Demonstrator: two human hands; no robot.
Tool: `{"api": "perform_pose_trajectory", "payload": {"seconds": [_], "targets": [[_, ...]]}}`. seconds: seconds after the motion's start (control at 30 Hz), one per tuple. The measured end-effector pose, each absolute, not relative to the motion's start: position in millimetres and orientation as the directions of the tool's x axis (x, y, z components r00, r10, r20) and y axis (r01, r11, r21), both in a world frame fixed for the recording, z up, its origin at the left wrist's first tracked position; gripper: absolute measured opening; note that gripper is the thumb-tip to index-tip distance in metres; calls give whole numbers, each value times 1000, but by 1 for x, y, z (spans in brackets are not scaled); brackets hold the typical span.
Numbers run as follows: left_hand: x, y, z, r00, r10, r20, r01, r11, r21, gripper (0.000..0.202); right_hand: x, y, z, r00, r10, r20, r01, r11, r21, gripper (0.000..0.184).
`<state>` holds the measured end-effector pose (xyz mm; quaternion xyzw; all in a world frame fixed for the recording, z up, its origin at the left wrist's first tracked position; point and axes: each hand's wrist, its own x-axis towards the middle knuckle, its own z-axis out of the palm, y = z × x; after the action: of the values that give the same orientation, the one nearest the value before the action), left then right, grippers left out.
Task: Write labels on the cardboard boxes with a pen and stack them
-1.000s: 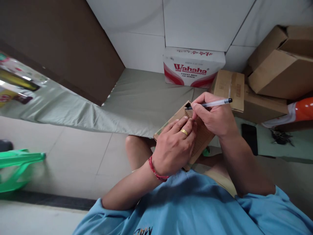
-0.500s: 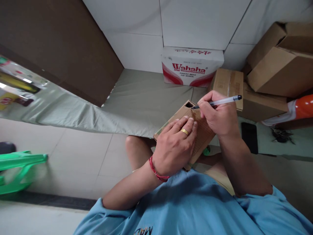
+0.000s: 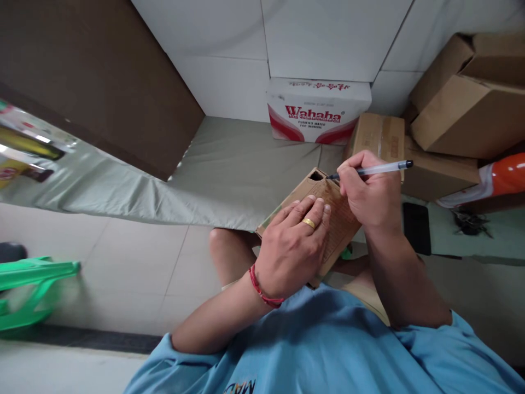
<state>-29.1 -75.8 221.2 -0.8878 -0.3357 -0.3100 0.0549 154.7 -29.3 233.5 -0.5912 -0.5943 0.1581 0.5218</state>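
Note:
A small brown cardboard box (image 3: 305, 191) rests on my lap, tilted, with printed text on its top face. My left hand (image 3: 293, 246), with a gold ring and a red wrist cord, lies over the box with its fingers pressed on the top, holding it down. My right hand (image 3: 371, 191) is closed round a clear pen with a black cap (image 3: 379, 169). The pen's tip touches the box's top face near its far corner, beside a small dark hole.
A grey-green covered surface (image 3: 238, 158) lies ahead. On it stand a white and red Wahaha carton (image 3: 318, 109), several brown cartons (image 3: 451, 115), a black phone (image 3: 416, 227), keys (image 3: 470, 223) and an orange and white object (image 3: 498, 178). A green plastic stool (image 3: 28, 290) is at left.
My right hand and the pen have slid to the right along the box's far edge. My left hand has stayed on the box.

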Motion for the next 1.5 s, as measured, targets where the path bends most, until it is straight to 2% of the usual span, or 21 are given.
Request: {"api": "perform_pose_trajectory", "payload": {"seconds": [0.3, 0.47, 0.77, 1.23, 1.37, 1.5], "targets": [[-30, -76, 222, 591, 564, 576, 621, -774, 121, 30, 152, -30, 235, 247, 867, 433, 542, 247, -803, 25], [-30, -77, 222, 580, 574, 578, 628, -767, 131, 30, 151, -31, 236, 260, 873, 414, 488, 251, -836, 21], [-32, -79, 221, 565, 574, 593, 646, -754, 116, 29, 150, -12, 244, 46, 951, 306, 430, 257, -865, 26], [-30, -78, 221, 551, 571, 609, 649, -752, 118, 27, 148, -11, 246, -56, 954, 293, 441, 287, -850, 23], [-29, -79, 221, 547, 579, 605, 646, -751, 135, 29, 148, -11, 247, -60, 954, 293, 435, 289, -853, 23], [-28, -78, 222, 557, 565, 608, 650, -752, 104, 26, 149, -10, 245, -29, 952, 305, 445, 286, -849, 22]]}}
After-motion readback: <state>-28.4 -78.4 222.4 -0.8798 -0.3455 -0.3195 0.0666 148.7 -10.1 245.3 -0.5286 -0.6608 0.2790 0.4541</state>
